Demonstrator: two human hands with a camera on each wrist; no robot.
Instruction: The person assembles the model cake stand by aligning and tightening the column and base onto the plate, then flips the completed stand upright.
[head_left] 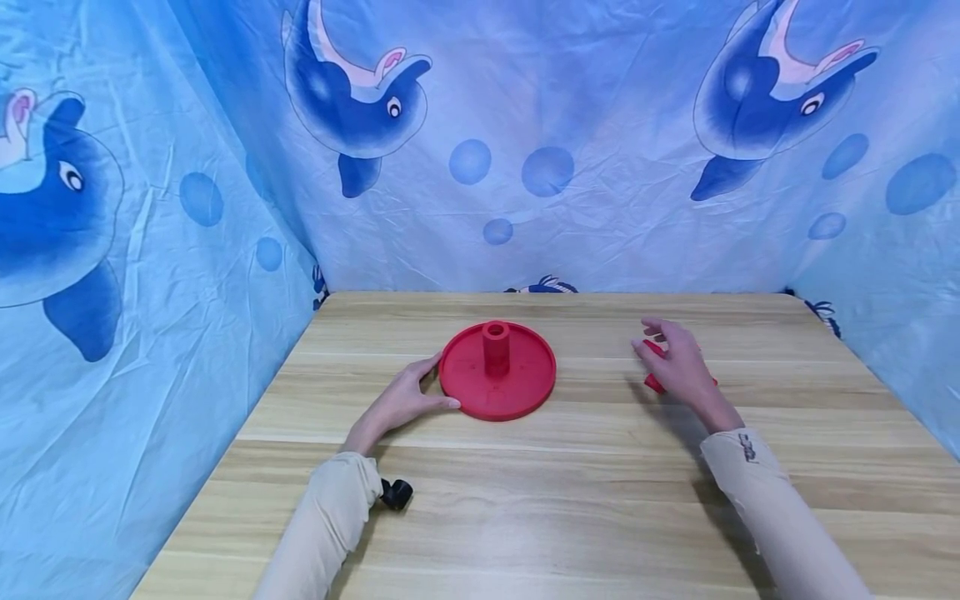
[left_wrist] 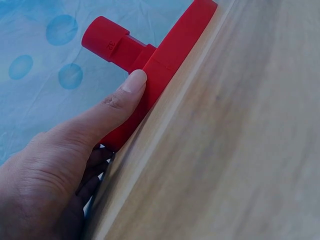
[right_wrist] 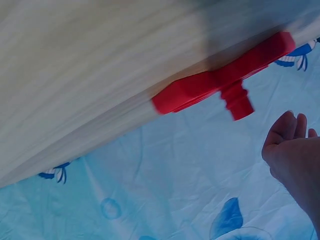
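Observation:
A round red tray-like disc (head_left: 525, 379) with an upright hollow post (head_left: 496, 350) lies on the table. My left hand (head_left: 401, 400) holds its left rim, thumb at the near edge; in the left wrist view the thumb of my left hand (left_wrist: 75, 135) presses the red rim (left_wrist: 165, 65). At the right, my right hand (head_left: 678, 362) hovers over a second red piece (head_left: 654, 383), largely hiding it. The right wrist view shows that flat, lobed red piece (right_wrist: 200, 87) with a short stub, and my right hand (right_wrist: 295, 155) apart from it, fingers loosely bent and holding nothing.
The light wooden table (head_left: 487, 508) spans the lower view. Blue cloth with dolphin prints (head_left: 600, 100) hangs behind and at both sides. A small black object (head_left: 397, 495) sits at my left sleeve cuff.

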